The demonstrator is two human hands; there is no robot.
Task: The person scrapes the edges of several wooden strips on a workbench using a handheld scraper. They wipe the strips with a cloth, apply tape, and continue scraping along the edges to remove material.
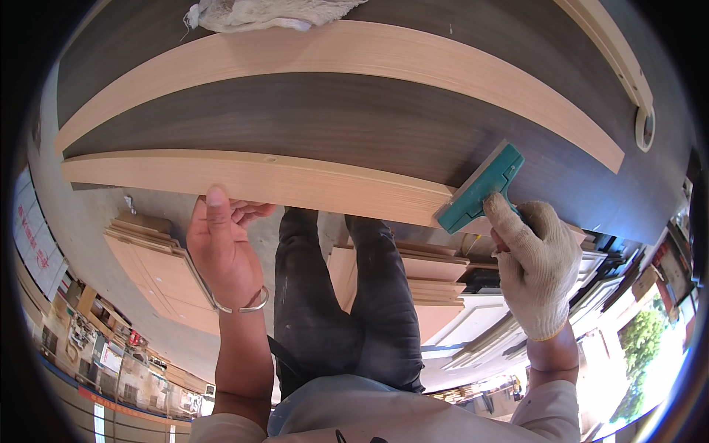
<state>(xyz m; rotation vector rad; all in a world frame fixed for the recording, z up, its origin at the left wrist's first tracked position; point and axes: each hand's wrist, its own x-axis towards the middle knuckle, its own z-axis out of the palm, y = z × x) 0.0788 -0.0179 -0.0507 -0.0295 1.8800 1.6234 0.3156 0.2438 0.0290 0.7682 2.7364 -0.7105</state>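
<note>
A long pale wooden strip (244, 174) lies along the near edge of a dark panel (354, 111). My bare left hand (227, 236), with a metal bangle at the wrist, holds the strip's near edge, thumb against its front face and fingers reaching underneath. My right hand (538, 258) wears a white knit glove and is closed on a teal scraper (484, 188). The scraper's wide head lies across the strip near its right end, blade edge toward the upper left. The gloved palm hides part of the scraper's handle.
A second pale strip (354, 53) lies farther back on the panel, with a white cloth (273, 11) at its far side. At the far right are another strip (609, 52) and a tape-like ring (645, 130). Stacked boards (159, 269) stand below on the left.
</note>
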